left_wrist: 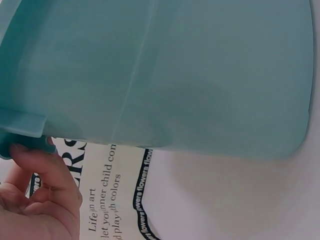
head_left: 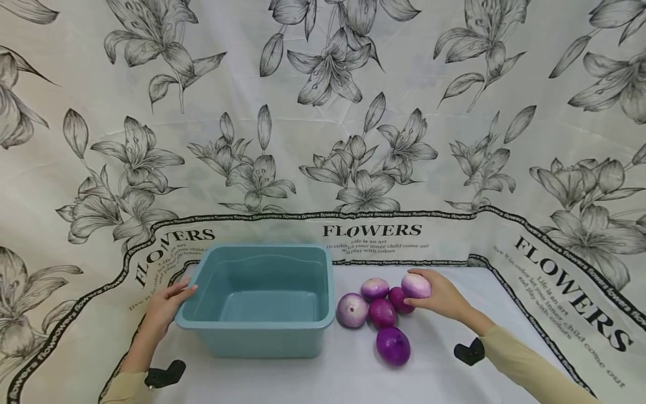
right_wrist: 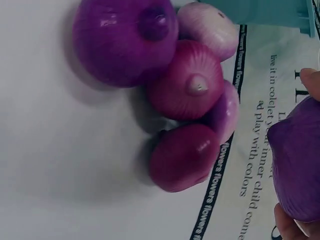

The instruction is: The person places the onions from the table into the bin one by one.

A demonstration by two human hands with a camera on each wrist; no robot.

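Note:
On the white surface stands a teal plastic basin (head_left: 267, 343), with bare floor showing inside it. My left hand (head_left: 162, 308) grips its left rim, and the left wrist view shows the fingers (left_wrist: 50, 172) curled at the rim's edge. Held in my right hand (head_left: 440, 294) is a purple-and-white onion (head_left: 416, 286), raised just over the others; the right wrist view shows its purple side (right_wrist: 300, 160) between thumb and fingers. Several more onions lie grouped right of the basin: a pale one (head_left: 352, 310), a magenta one (head_left: 382, 313) and a deep purple one (head_left: 393, 347) among them.
A pale cloth (head_left: 373, 235) printed with flowers and lettering hangs behind and along both sides. White tabletop (head_left: 353, 381) extends in front of the basin and onions. A black band with a dark device (head_left: 469, 352) sits by each wrist.

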